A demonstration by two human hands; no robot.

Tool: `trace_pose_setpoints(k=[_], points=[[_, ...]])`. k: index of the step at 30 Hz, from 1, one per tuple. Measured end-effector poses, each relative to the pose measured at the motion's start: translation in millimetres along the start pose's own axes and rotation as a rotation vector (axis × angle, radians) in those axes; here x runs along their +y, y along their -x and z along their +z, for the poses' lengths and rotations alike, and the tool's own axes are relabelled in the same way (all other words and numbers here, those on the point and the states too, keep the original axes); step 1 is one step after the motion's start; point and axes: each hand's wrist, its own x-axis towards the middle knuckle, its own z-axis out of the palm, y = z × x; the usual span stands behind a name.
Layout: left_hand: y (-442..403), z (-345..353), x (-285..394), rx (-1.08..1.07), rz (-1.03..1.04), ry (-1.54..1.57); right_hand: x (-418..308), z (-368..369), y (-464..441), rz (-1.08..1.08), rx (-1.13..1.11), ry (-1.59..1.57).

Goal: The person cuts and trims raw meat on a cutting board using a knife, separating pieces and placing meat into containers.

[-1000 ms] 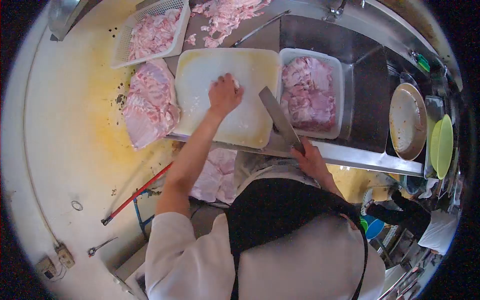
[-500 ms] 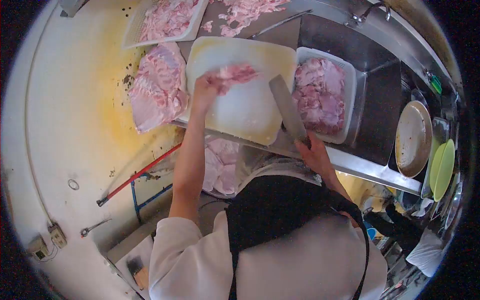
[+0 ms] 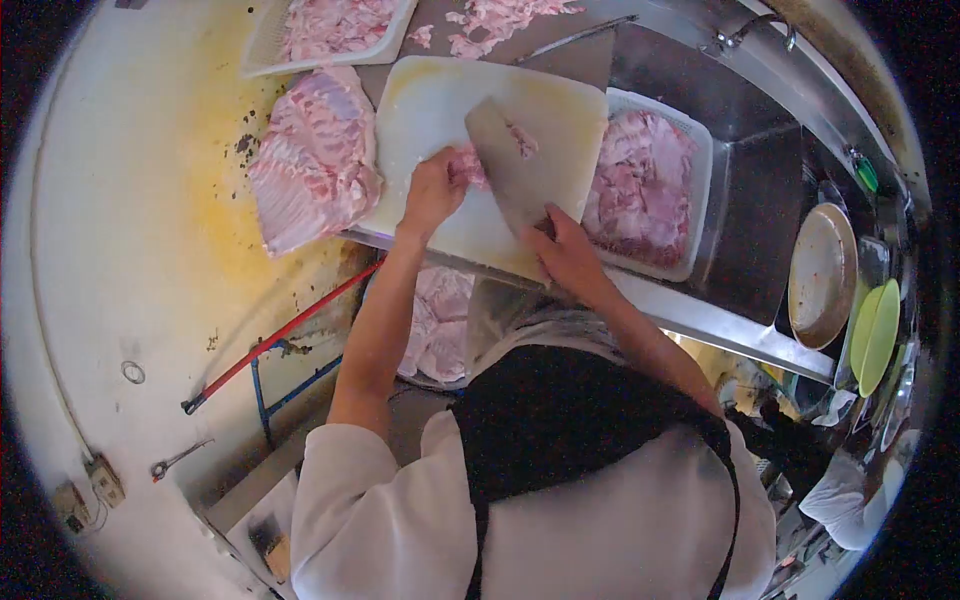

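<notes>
On the white cutting board (image 3: 420, 95), my left hand (image 3: 436, 190) grips a small strip of pink meat (image 3: 468, 166). My right hand (image 3: 566, 250) is closed round the handle of a broad cleaver (image 3: 505, 165), whose blade lies over the board just right of the strip. A small bit of meat (image 3: 524, 142) shows at the blade's right edge. Left of the board rests a large slab of ribbed meat (image 3: 318, 160). To the right, a white basket (image 3: 703, 190) holds larger pieces of meat (image 3: 642, 185).
Another white basket (image 3: 385, 48) of trimmings stands at the back left, near loose scraps (image 3: 500, 22) and a long thin rod (image 3: 575, 38). A tan pan (image 3: 822, 275) and a green bowl (image 3: 876, 338) are at the right. A person in white (image 3: 838, 500) is at lower right.
My left hand has brought the meat strip, raised half a second ago, down near the board's middle. My right hand and the cleaver have moved left over the board, up against the strip.
</notes>
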Motion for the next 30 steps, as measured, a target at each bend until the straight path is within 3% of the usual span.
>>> trace_pose_setpoints(k=[3,6,11,15,20,22,23,25,26,27,30], points=[[3.4,1.7,-4.7,0.002,0.014,0.065,-7.3,18.5,-14.6,-0.031,0.033,-0.092],[2.6,7.1,-20.3,0.002,0.115,0.101,27.6,26.1,-11.5,-0.281,0.152,0.303],[-0.8,2.3,-28.2,-0.071,0.102,-0.060,-0.1,13.5,21.0,-0.251,0.046,0.457],[-6.0,7.6,-38.5,-0.028,0.169,0.033,-30.4,23.9,-23.9,-0.140,-0.044,0.603],[-4.1,6.9,-43.2,-0.019,0.245,0.152,-23.2,59.1,-109.3,-0.552,0.189,0.579],[-0.8,-5.2,-45.7,-0.104,0.140,0.022,-52.8,48.6,-68.8,-0.241,0.044,0.539],[-1.5,-13.7,-46.6,-0.142,0.091,-0.042,-45.4,44.1,-48.4,-0.196,0.025,0.551],[2.9,-55.1,-31.3,-0.270,-0.263,0.306,-11.2,30.1,-8.7,-0.212,0.037,0.613],[0.2,-74.1,-18.2,-0.336,-0.449,0.480,-5.0,19.1,14.9,-0.081,-0.029,0.626],[-9.2,-89.2,-3.7,-0.311,-0.403,0.563,0.0,9.0,35.7,0.048,-0.103,0.639],[-44.5,-108.1,14.9,-0.177,-0.283,0.826,33.0,-11.7,77.7,0.004,-0.065,0.529]])
